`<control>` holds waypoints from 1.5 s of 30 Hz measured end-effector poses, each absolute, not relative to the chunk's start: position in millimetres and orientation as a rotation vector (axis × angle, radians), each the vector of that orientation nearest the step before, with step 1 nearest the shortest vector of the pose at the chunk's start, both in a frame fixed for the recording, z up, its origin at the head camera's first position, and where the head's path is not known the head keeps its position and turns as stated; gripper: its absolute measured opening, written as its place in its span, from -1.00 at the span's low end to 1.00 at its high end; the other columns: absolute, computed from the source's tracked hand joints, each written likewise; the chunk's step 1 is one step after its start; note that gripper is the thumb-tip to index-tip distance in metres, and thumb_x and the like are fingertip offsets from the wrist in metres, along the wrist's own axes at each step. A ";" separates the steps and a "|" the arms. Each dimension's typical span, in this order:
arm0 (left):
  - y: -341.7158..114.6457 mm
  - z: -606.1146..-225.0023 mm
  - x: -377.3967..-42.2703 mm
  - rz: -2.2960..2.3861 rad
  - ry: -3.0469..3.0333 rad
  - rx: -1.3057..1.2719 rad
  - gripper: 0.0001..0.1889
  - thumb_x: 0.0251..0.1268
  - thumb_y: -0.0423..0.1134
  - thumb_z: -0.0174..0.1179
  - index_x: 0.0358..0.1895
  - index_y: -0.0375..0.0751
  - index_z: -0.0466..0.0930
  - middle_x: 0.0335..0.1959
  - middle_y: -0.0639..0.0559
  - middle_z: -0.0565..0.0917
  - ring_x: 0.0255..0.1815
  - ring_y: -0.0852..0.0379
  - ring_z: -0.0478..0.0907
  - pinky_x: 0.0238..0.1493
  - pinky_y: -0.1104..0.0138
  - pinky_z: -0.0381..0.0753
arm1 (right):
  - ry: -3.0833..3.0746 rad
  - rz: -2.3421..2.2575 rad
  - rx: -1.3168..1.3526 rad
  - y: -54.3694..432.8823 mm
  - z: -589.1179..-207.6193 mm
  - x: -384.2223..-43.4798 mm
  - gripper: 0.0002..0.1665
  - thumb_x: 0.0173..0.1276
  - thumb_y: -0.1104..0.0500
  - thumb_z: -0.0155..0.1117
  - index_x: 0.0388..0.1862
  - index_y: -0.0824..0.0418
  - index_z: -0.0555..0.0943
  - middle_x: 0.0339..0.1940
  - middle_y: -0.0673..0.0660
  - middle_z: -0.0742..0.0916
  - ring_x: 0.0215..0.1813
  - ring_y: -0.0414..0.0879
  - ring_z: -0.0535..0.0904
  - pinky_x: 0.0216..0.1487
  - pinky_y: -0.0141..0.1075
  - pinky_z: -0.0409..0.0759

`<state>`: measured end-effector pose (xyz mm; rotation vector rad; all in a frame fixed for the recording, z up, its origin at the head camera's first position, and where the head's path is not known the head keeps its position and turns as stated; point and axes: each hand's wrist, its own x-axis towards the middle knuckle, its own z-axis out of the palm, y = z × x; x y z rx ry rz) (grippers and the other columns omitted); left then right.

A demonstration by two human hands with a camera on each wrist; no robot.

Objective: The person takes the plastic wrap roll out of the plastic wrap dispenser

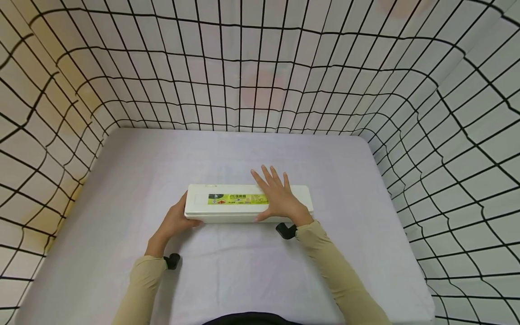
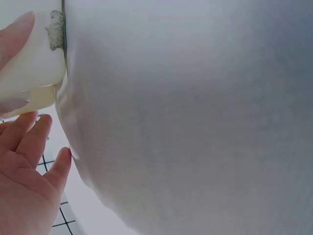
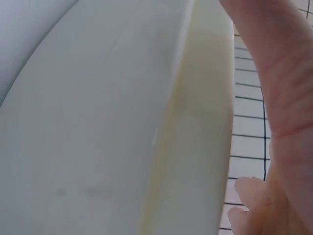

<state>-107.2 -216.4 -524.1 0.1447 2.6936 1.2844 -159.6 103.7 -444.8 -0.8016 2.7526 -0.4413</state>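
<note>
A long white cling film box [image 1: 248,216] lies crosswise on the white-covered table, its green-and-yellow label [image 1: 237,199] facing up. My left hand [image 1: 175,220] holds the box's left end, thumb along the near side and fingers about the end. In the left wrist view, that hand [image 2: 27,166] has its fingertips close to the box's corner [image 2: 36,63], where a grey patch shows. My right hand [image 1: 281,198] rests over the right part of the lid with spread fingers, covering the label's right end. The right wrist view shows the box's side [image 3: 102,122] and my thumb [image 3: 276,73].
A black wire grid [image 1: 260,67] stands along the back and both sides of the white table surface [image 1: 243,153]. Small black devices sit at the left wrist [image 1: 172,261] and right wrist [image 1: 286,231]. A dark rounded shape [image 1: 252,318] shows at the near edge.
</note>
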 end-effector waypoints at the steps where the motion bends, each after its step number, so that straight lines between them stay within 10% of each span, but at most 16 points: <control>1: -216.4 -524.2 -107.3 1.284 2.697 0.149 0.17 -0.25 -0.31 0.48 0.50 -0.10 -0.12 0.41 -0.25 0.27 0.33 -0.31 0.32 0.21 -0.14 0.40 | 2.747 -0.442 -0.803 101.1 -444.8 -160.3 0.62 -0.37 -0.38 0.53 0.53 -0.14 -0.31 0.58 0.17 -0.16 0.58 0.13 -0.41 0.45 0.28 -0.38; 35: -215.4 -524.2 -104.0 1.312 2.698 0.171 0.14 -0.20 -0.34 0.47 0.49 -0.08 -0.10 0.40 -0.26 0.28 0.33 -0.32 0.32 0.22 -0.15 0.38 | 2.627 -0.296 -0.785 66.0 -442.7 -154.6 0.47 -0.25 -0.29 0.53 0.53 -0.15 -0.17 0.58 0.19 -0.02 0.59 0.17 -0.28 0.48 0.21 -0.38; 45: -214.8 -523.7 -103.9 1.295 2.680 0.131 0.11 -0.17 -0.33 0.44 0.49 -0.12 -0.10 0.42 -0.26 0.25 0.35 -0.33 0.28 0.23 -0.15 0.37 | 2.668 -0.198 -0.793 62.5 -446.9 -154.7 0.34 -0.19 -0.27 0.52 0.51 -0.12 -0.03 0.49 0.18 0.24 0.53 0.17 0.04 0.50 0.19 -0.13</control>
